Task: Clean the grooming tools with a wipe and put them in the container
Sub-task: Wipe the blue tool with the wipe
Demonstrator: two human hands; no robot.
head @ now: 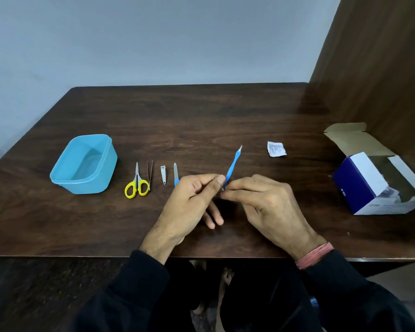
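Note:
A blue-handled cuticle tool (233, 164) with a small metal tip points up and away, its lower end between my two hands. My left hand (192, 202) pinches the handle near its base with thumb and forefinger. My right hand (261, 200) holds the bottom end with its fingertips; whether a wipe sits between the fingers is hidden. An empty light-blue container (65, 180) stands at the left. Beside it lie yellow-handled scissors (137, 183), tweezers (150, 173), a nail clipper (163, 174) and a blue-handled nail file (176, 177).
A torn white wipe sachet (276, 149) lies on the dark wooden table (201, 116) right of the tool. An open blue and white cardboard box (374, 185) stands at the right edge, beside a brown wooden panel (379, 56). A pale wall is behind.

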